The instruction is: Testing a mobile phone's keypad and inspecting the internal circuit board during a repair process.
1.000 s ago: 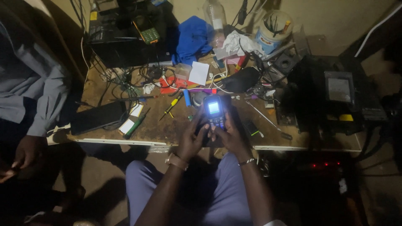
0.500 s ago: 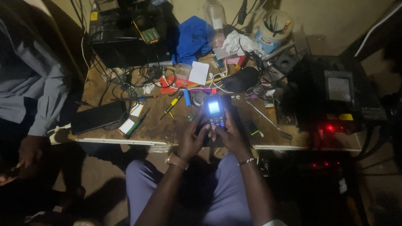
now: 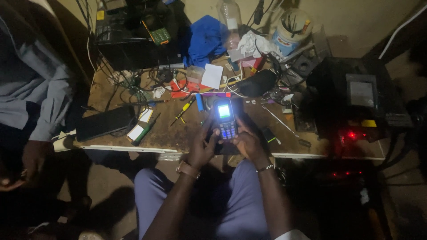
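Between left hand (image 3: 202,149) and right hand (image 3: 247,142), a lit keypad phone (image 3: 225,119).

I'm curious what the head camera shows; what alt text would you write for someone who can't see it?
Both hands, left hand and right hand, hold a small keypad phone with a lit screen over the edge of a cluttered wooden workbench. On the bench lie a yellow-handled screwdriver, a dark tablet, tangled wires and a blue cloth. Another person's grey sleeve shows at left.

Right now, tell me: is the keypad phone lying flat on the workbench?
No, the keypad phone is held up by both hands, left hand and right hand, at the workbench edge, screen lit.
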